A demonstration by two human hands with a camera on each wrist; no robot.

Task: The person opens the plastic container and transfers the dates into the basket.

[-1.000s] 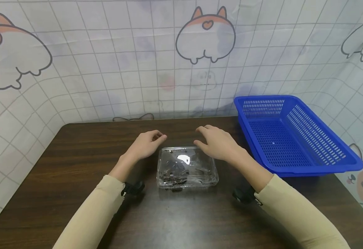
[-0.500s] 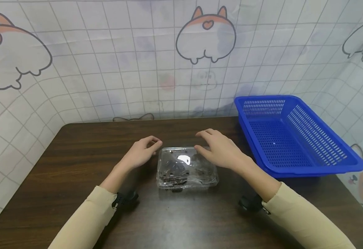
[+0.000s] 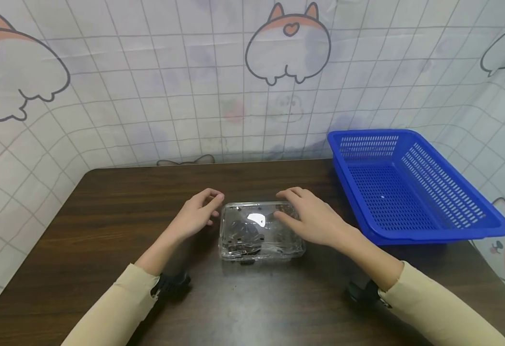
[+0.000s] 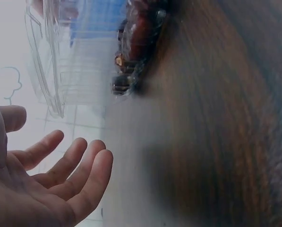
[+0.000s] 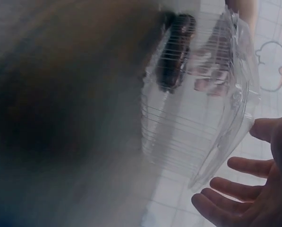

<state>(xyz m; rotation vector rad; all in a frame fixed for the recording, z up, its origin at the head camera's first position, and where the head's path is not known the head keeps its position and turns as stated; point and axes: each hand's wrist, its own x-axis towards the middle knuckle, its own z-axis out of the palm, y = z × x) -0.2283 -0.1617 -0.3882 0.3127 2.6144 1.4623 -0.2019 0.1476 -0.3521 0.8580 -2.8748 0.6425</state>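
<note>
A clear plastic clamshell box (image 3: 246,226) sits closed on the dark wooden table (image 3: 244,307). Small dark reddish-brown pieces (image 4: 140,35), wrapped-looking and of unclear kind, lie at its bottom in the left wrist view. My left hand (image 3: 194,215) hovers just off the box's left side, fingers loosely bent and holding nothing. Over the box's right edge is my right hand (image 3: 315,218), fingers spread and relaxed. In the right wrist view the right thumb (image 5: 266,128) comes right up to the lid's rim, with the other fingers beside its far corner.
A blue perforated plastic basket (image 3: 395,192) stands at the back right of the table, close to my right forearm. Behind the table hangs a white grid-patterned cloth (image 3: 170,86) with corgi drawings. Each wrist carries a black camera (image 3: 172,286).
My left hand has drawn slightly back and to the left. The right hand has moved a little right and toward me, over the box's right edge. The box has stayed put.
</note>
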